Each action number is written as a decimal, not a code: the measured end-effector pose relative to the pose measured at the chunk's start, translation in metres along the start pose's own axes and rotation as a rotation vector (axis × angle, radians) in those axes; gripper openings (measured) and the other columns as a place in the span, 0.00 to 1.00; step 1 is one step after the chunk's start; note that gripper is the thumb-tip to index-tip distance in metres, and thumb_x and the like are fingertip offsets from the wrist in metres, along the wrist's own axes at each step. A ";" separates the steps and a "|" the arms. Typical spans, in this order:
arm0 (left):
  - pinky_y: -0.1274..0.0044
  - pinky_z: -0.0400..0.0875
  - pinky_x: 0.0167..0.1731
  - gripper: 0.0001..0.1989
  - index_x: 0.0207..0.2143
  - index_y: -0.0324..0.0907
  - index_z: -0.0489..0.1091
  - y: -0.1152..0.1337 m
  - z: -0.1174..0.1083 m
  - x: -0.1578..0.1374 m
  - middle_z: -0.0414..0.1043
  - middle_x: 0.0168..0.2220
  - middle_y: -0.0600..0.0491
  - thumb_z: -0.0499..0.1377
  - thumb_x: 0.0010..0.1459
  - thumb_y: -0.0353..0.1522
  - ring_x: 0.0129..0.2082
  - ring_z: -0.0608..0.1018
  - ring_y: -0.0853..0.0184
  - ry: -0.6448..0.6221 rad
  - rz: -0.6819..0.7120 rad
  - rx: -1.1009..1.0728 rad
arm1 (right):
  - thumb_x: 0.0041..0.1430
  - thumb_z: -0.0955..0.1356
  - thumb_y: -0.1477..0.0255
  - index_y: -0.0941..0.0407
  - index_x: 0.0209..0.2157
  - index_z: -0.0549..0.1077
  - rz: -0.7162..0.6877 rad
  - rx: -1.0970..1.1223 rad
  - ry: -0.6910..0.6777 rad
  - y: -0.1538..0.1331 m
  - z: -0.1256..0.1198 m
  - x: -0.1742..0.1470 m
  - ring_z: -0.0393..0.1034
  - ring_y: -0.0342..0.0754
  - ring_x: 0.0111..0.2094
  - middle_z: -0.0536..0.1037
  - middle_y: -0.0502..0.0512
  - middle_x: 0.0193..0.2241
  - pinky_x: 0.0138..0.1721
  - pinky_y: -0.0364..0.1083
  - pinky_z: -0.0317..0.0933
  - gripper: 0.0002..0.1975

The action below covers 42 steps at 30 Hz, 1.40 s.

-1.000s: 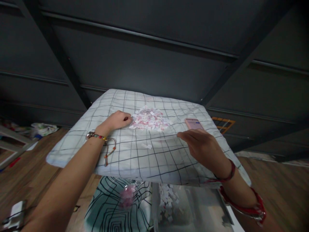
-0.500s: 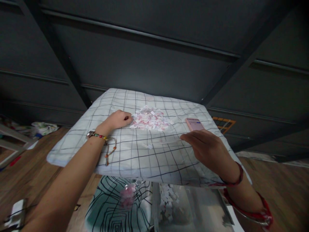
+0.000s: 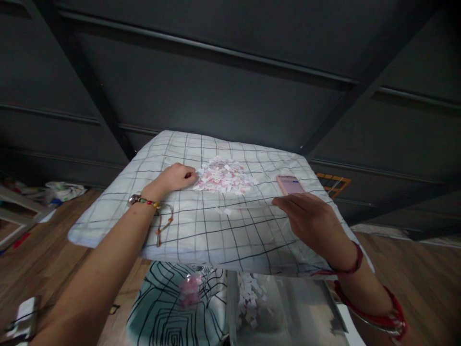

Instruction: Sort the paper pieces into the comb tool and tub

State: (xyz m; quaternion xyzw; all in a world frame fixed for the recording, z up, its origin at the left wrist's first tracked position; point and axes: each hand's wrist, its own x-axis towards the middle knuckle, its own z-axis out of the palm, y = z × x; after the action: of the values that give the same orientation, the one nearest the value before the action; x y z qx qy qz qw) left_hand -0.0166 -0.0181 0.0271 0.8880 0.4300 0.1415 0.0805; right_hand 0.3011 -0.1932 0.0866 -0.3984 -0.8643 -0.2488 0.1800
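Note:
My left hand (image 3: 179, 176) rests closed on the checked cloth at the left edge of a pile of small white and pink paper pieces (image 3: 225, 177). What its curled fingers hold, if anything, is hidden. My right hand (image 3: 311, 216) is shut in a pinch on a thin, pale strip (image 3: 252, 207), which reaches left over the cloth, nearer to me than the pile. At the strip's far end lies a small white paper piece (image 3: 227, 211); whether they touch I cannot tell. Just beyond my right hand lies a pink-edged phone (image 3: 290, 184), partly covered by it.
A white checked cloth (image 3: 201, 240) covers the small table. Below its front edge are a clear plastic container (image 3: 264, 327) with paper pieces inside, and a green patterned cloth (image 3: 154, 312) bearing a pink packet (image 3: 190, 290). A dark panelled wall (image 3: 216, 86) stands behind.
My right hand has shifted slightly away from me, and the strip's tip has moved the same way and a little right. My left hand stays put.

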 end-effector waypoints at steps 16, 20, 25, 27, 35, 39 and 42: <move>0.77 0.54 0.24 0.16 0.21 0.41 0.68 0.002 0.000 0.000 0.65 0.18 0.55 0.50 0.57 0.37 0.19 0.65 0.71 -0.012 -0.029 0.030 | 0.60 0.60 0.86 0.60 0.36 0.75 -0.034 0.022 0.008 0.001 -0.016 -0.008 0.72 0.47 0.28 0.79 0.54 0.27 0.32 0.46 0.65 0.14; 0.77 0.55 0.24 0.16 0.21 0.41 0.68 0.001 0.001 0.001 0.65 0.18 0.54 0.50 0.57 0.38 0.20 0.65 0.70 -0.008 -0.019 0.028 | 0.58 0.58 0.87 0.60 0.36 0.74 -0.040 0.055 -0.024 0.000 -0.019 -0.011 0.72 0.47 0.27 0.79 0.54 0.27 0.31 0.47 0.65 0.16; 0.77 0.55 0.24 0.16 0.20 0.41 0.67 0.002 0.001 0.001 0.65 0.18 0.55 0.50 0.56 0.37 0.20 0.65 0.70 -0.010 -0.035 0.025 | 0.58 0.59 0.87 0.60 0.36 0.74 -0.027 0.036 -0.040 0.001 -0.017 -0.012 0.72 0.48 0.26 0.78 0.54 0.26 0.30 0.47 0.65 0.15; 0.77 0.54 0.24 0.16 0.20 0.41 0.66 0.002 0.001 0.000 0.64 0.17 0.55 0.50 0.56 0.37 0.19 0.64 0.71 -0.005 -0.038 0.022 | 0.58 0.59 0.87 0.60 0.36 0.74 -0.025 0.063 -0.037 0.002 -0.017 -0.012 0.72 0.47 0.26 0.78 0.54 0.26 0.30 0.47 0.65 0.15; 0.76 0.54 0.24 0.16 0.20 0.41 0.68 0.002 0.000 0.001 0.65 0.18 0.54 0.50 0.55 0.39 0.19 0.65 0.69 -0.011 -0.045 0.026 | 0.58 0.59 0.87 0.59 0.37 0.74 -0.007 0.099 -0.055 0.005 -0.021 -0.023 0.73 0.46 0.29 0.79 0.54 0.28 0.33 0.46 0.65 0.15; 0.77 0.54 0.24 0.17 0.21 0.41 0.69 0.002 0.000 0.001 0.67 0.17 0.54 0.50 0.55 0.39 0.20 0.65 0.70 -0.008 -0.031 0.028 | 0.58 0.60 0.86 0.59 0.37 0.74 0.013 0.089 -0.017 0.004 -0.021 -0.025 0.73 0.46 0.29 0.80 0.55 0.29 0.34 0.46 0.65 0.14; 0.78 0.55 0.24 0.17 0.21 0.41 0.68 0.002 0.000 0.000 0.67 0.18 0.54 0.49 0.56 0.39 0.19 0.65 0.70 -0.005 -0.019 0.028 | 0.58 0.60 0.86 0.59 0.38 0.74 0.029 0.095 0.010 0.004 -0.019 -0.024 0.73 0.46 0.30 0.80 0.55 0.30 0.34 0.46 0.66 0.14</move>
State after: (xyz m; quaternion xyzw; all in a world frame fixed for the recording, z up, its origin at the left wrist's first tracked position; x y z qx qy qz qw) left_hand -0.0151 -0.0191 0.0280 0.8854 0.4400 0.1324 0.0704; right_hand 0.3205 -0.2160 0.0907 -0.4007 -0.8683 -0.2069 0.2067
